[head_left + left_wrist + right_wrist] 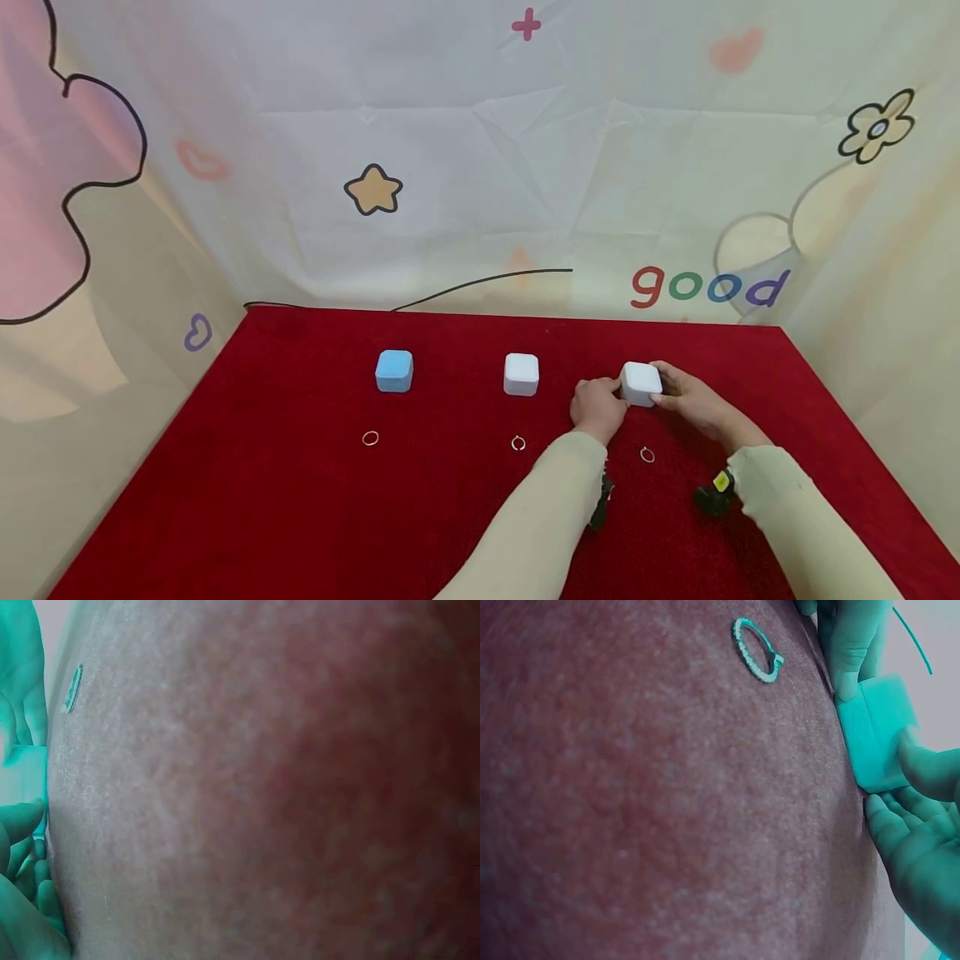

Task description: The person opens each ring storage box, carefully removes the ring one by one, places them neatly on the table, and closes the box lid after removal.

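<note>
Both hands hold a small white ring box [641, 383] with rounded corners, at the right of the red cloth. My left hand [597, 408] grips its left side, thumb at the near corner. From the right, my right hand [701, 406] has its thumb on the near side and its fingers toward the back. In the right wrist view a seam runs across the box [877, 739], which looks closed. A ring [647, 454] set with small stones lies on the cloth in front of it. The left wrist view catches only part of the box [22, 776].
A second white box [521, 375] stands at the middle, and a light blue box [394, 372] farther left. One ring [518, 443] lies before the middle box, another ring [371, 437] before the blue one. A printed curtain [450, 242] borders the red cloth [300, 508].
</note>
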Available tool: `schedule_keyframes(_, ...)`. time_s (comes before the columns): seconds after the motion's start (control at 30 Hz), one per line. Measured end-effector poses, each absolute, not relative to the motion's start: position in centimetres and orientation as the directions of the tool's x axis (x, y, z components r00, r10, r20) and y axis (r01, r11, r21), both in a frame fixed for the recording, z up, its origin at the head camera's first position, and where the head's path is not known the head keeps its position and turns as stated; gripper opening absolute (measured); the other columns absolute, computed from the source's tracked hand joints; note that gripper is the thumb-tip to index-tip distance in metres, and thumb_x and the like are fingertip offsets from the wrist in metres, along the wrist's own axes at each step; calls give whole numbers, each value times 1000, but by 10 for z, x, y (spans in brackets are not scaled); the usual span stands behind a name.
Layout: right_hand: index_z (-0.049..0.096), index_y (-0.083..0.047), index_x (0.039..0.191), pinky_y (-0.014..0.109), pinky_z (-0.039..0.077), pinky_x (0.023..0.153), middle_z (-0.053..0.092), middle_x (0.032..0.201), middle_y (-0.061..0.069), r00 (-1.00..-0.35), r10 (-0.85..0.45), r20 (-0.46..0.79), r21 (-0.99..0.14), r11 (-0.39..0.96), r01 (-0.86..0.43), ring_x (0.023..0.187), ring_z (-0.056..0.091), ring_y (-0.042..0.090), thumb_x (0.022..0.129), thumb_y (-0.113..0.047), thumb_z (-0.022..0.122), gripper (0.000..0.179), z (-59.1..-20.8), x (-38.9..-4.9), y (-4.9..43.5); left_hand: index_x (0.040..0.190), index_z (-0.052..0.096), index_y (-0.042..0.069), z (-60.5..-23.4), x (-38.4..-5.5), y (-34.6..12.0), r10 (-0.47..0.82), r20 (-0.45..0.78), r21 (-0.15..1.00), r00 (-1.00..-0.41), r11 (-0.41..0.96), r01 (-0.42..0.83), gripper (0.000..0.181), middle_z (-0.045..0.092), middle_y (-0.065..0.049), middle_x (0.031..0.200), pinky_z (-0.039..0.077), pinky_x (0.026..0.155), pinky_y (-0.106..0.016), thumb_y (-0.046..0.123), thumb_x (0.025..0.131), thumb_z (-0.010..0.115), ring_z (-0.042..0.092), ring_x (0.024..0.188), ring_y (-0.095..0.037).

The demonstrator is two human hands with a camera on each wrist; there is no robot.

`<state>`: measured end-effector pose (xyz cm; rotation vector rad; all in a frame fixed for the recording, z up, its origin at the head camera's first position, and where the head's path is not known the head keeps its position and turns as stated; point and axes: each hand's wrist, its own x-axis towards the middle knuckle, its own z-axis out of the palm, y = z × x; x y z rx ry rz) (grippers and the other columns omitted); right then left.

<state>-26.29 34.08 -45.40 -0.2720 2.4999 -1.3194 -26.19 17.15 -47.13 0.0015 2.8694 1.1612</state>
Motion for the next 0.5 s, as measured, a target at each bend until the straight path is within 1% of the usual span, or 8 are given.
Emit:
schedule_keyframes(0.17,29,6,151,68,34,117,33,154,36,-936,-304,-177,-831,555,-23,144,32,56,104,-7,54,56,-453,-261,338,127,74,25,-470,-258,169,14,-52,742,-999,669,-30,37,76,8,122,56,87,-29,24,91,79,64,109,-17)
schedule_keyframes(0.3,27,7,153,69,33,118,31,156,38,-942,-281,-183,-824,566,-9,145,30,58,103,-8,56,59,-450,-259,337,125,75,22,-468,-257,168,19,-67,790,-998,612,-41,35,76,4,121,57,84,-31,22,91,78,63,109,-19)
schedule_keyframes(0.5,26,6,156,67,36,117,32,157,38,-948,-244,-203,-796,606,14,144,34,57,104,-13,57,64,-448,-258,338,119,79,16,-463,-256,161,48,-107,824,-993,564,-61,26,77,1,116,56,87,-28,19,93,74,61,110,-18)
